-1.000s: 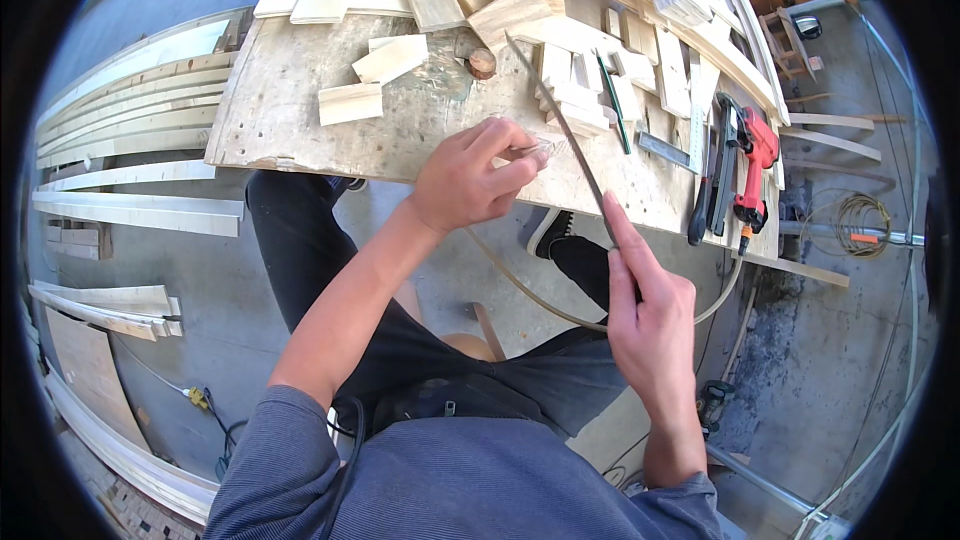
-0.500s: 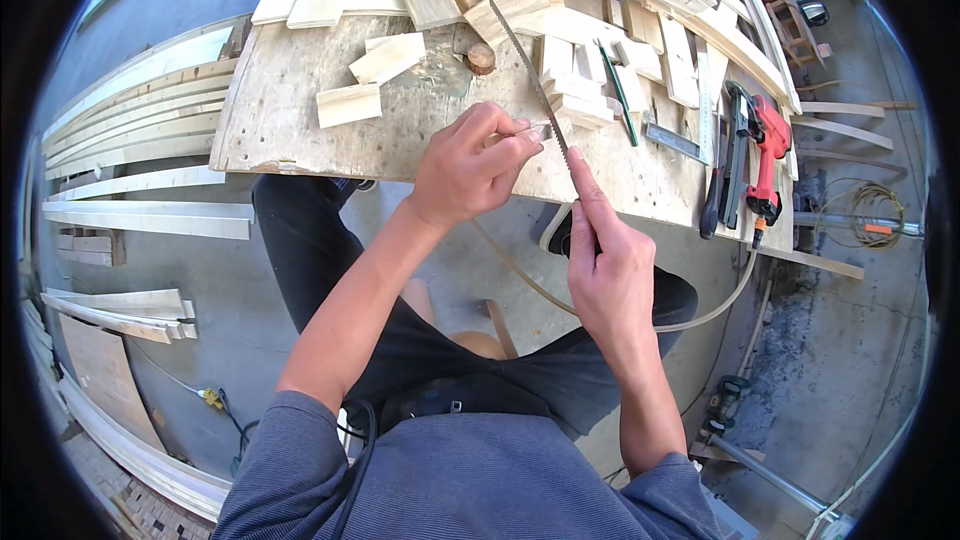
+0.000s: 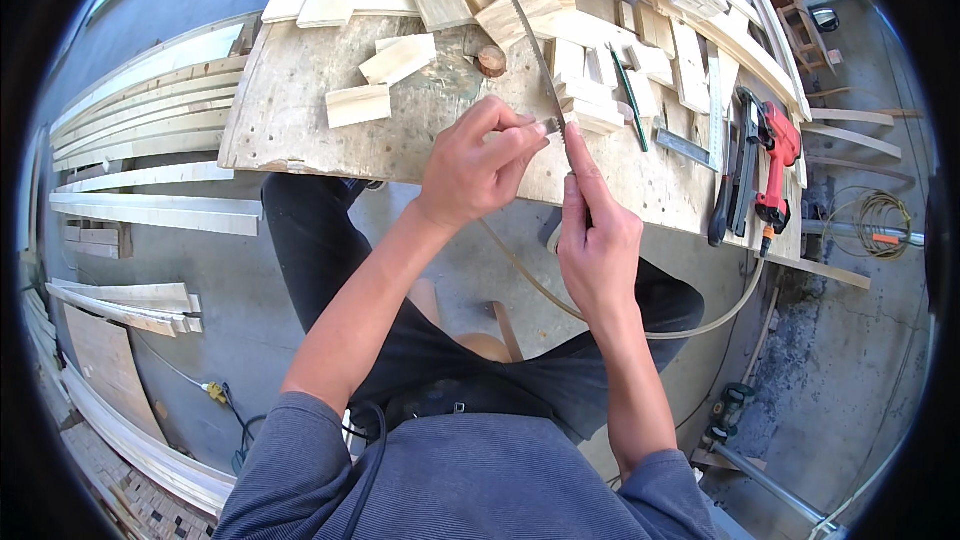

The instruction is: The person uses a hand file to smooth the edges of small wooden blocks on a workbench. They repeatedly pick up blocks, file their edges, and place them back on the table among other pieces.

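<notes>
Clearly, a long, thin blade (image 3: 540, 52), dark grey-brown and matt, finely toothed along its length. Slim, tapering toward the far tip; looks slightly bowed, though the lens bends edges here. Position: slanting up and left from the right hand (image 3: 600, 240), over the near part of the table (image 3: 275, 130), tip seen against the loose wood blocks (image 3: 525, 12).

Right fingers closed around the near end of the blade, index laid straight along it; any handle is hidden by the grip. Left hand (image 3: 470, 168): fingers curled, thumb and index pinching a small pale piece (image 3: 552, 126), mostly covered, its shape unclear. Piece sits right by the blade; actual contact cannot be told.

Nearby on the table: 1 round wooden disc (image 3: 491, 61), bark-brown at the rim; 1 dark green pencil (image 3: 630, 98); 1 metal square (image 3: 685, 148); 1 red nail gun (image 3: 778, 155) at the right edge.
</notes>
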Tool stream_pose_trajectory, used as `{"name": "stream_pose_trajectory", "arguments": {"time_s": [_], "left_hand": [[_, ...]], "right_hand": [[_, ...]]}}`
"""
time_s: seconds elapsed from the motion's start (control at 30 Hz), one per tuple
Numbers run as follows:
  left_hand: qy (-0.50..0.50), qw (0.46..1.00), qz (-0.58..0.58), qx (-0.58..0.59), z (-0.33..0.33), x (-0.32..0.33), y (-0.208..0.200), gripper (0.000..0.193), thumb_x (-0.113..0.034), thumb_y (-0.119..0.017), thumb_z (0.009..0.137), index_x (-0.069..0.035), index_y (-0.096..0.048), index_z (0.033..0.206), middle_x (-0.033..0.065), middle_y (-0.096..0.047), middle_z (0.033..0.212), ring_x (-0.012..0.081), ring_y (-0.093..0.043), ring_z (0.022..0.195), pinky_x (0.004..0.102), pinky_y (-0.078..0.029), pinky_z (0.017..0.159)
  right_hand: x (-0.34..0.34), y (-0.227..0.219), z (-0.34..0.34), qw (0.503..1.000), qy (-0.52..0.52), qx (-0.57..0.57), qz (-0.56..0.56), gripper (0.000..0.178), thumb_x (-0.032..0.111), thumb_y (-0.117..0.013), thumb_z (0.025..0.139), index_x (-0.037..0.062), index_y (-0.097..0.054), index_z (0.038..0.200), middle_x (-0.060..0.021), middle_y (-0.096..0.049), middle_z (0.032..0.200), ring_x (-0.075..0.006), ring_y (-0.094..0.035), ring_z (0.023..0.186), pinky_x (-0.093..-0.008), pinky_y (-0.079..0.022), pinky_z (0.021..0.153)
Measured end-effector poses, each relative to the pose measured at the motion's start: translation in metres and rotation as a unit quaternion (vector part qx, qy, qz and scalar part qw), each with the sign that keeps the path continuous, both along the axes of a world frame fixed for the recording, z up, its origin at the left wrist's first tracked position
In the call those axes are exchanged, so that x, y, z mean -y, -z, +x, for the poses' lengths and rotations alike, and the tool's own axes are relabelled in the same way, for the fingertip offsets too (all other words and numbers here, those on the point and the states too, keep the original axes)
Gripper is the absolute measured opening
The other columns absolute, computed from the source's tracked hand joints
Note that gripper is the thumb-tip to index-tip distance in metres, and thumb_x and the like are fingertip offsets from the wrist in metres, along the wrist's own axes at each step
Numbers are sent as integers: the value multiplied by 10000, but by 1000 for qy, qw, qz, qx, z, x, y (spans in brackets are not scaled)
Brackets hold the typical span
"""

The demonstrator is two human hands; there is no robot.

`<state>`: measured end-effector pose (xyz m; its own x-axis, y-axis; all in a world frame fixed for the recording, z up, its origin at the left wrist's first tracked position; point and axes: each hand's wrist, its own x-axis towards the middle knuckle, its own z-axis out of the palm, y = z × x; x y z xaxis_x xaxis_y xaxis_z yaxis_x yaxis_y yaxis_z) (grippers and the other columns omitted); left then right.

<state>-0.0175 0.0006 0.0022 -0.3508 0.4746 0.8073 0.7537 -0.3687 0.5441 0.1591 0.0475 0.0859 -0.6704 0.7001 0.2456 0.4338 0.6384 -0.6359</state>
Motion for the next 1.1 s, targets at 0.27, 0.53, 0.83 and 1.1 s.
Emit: {"name": "stream_pose_trajectory", "arguments": {"time_s": [0.27,0.53,0.83,1.1], "left_hand": [[-16,999,-19,37,1,-2,-1,154,-59,-872,945,-84,-765,1053,55,-635,892,239,-674,758,374,-542,621],[-12,999,-13,49,3,-1,-3,138,-71,-860,966,-68,-746,1045,67,-646,892,244,-674,752,376,-545,623],[-2,962,-157,222,14,17,-31,186,-117,-864,1016,6,-729,1052,100,-742,998,155,-712,809,350,-564,646],[-101,974,-201,38,2,12,0,266,-224,-900,955,-30,-733,1027,121,-702,1118,318,-704,1015,431,-571,883]], "right_hand": [[2,21,-6,999,14,-9,47,663,-25,-659,1067,200,-590,1688,-236,-628,800,-370,-584,639,-399,-556,672],[3,31,-8,998,5,-66,-1,670,-47,-633,1081,173,-554,1708,-228,-601,791,-328,-519,627,-360,-530,672],[24,-2,14,994,50,-20,-98,653,10,-591,1100,167,-515,1729,-212,-563,730,-302,-539,600,-362,-527,674],[34,15,44,993,32,70,-89,668,10,-618,1074,186,-541,1714,-242,-596,748,-408,-626,641,-451,-566,703]]}}
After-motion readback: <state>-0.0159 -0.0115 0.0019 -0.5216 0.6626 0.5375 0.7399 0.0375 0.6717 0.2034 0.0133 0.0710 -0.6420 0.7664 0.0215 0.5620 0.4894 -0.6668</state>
